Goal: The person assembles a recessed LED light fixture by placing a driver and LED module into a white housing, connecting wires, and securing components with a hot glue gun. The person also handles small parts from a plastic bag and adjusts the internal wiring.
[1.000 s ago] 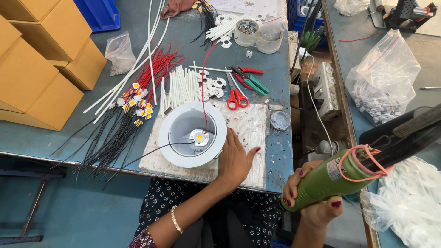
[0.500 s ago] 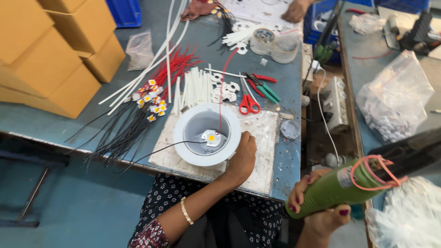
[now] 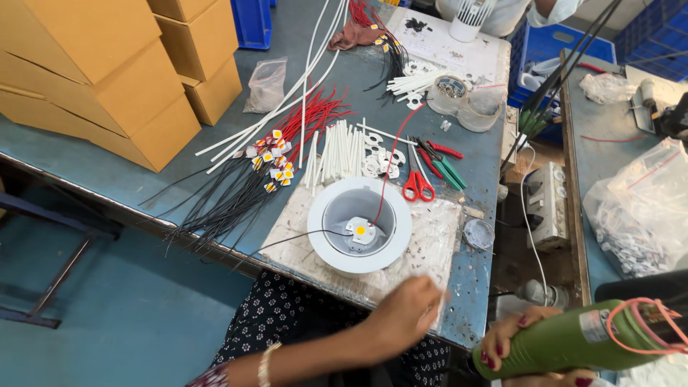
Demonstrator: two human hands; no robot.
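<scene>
The left hand [image 3: 407,312] is hovering over the near edge of the table [image 3: 107,179], its fingers drawn together and blurred, clamped on nothing that can be made out; a second ago it was resting against the rim of the white lamp housing [image 3: 360,226], and it is now withdrawing toward the body, leaving the housing free. The right hand [image 3: 519,337] is staying wrapped around the green power tool [image 3: 573,344], held off the table at the lower right, much as in the earlier views. The housing is sitting upright on a worn plastic-covered mat [image 3: 430,247] near the table's front edge, with a small yellow-centred LED chip [image 3: 360,231] lying in its well; a red wire [image 3: 390,161] and a black wire [image 3: 287,240] are running out of it. Judged from this, the chip is seated and the housing is being left unsteadied. Red-handled scissors [image 3: 417,183] and green-handled pliers [image 3: 448,168] are lying just beyond the housing, and bundles of black leads [image 3: 222,201] to its left.
</scene>
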